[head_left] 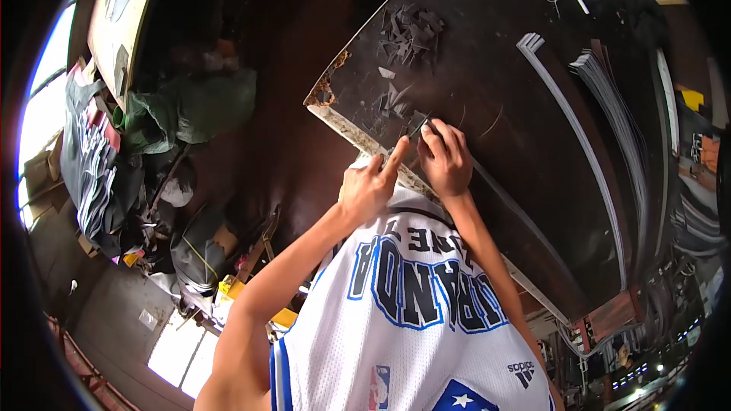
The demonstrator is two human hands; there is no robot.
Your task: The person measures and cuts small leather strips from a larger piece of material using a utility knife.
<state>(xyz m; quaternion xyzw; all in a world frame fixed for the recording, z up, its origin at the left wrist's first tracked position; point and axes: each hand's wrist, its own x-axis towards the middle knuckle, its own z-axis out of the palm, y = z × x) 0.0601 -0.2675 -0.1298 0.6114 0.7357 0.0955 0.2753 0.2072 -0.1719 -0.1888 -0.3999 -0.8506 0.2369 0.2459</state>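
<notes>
My left hand is at the pale edge of a dark table. Its index finger is stretched out toward small dark pieces, and its thumb is apart from that finger. Just to the right, my right hand has its fingertips pressed together on a small dark strip lying at the table's near edge. Beyond the hands are a few loose grey scraps and a heap of small dark cut pieces.
Long bundles of grey strips and darker strips lie on the table's right side. A green bag and stacked dark sheets are at the left. A reddish box is at the lower right.
</notes>
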